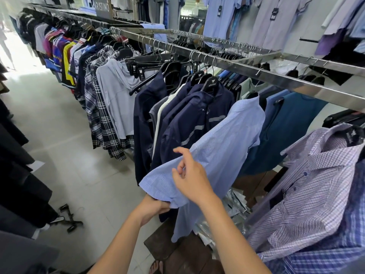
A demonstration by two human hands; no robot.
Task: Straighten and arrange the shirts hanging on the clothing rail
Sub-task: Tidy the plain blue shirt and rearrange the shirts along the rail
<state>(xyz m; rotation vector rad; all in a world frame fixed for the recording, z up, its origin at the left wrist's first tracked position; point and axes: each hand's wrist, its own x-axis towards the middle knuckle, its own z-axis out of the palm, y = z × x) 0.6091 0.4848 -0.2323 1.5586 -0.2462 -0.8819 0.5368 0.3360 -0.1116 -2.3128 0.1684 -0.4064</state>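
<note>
A light blue short-sleeved shirt (233,139) hangs on a black hanger from the steel clothing rail (276,80), with its sleeve pulled out toward me. My left hand (154,208) grips the sleeve's hem from below, partly hidden under the cloth. My right hand (190,175) rests on top of the sleeve, fingers loosely bent and pinching the fabric. To the left hang navy jackets (189,123) on black hangers. To the right hang a teal shirt (292,125) and a purple checked shirt (316,184).
The rail runs back to the left with plaid shirts (100,115), a grey top (116,95) and coloured jerseys (65,56). Dark garments (17,175) line the left side. Loose black hangers (68,218) lie on the tiled floor. Plastic-wrapped packs (229,214) sit under the rail.
</note>
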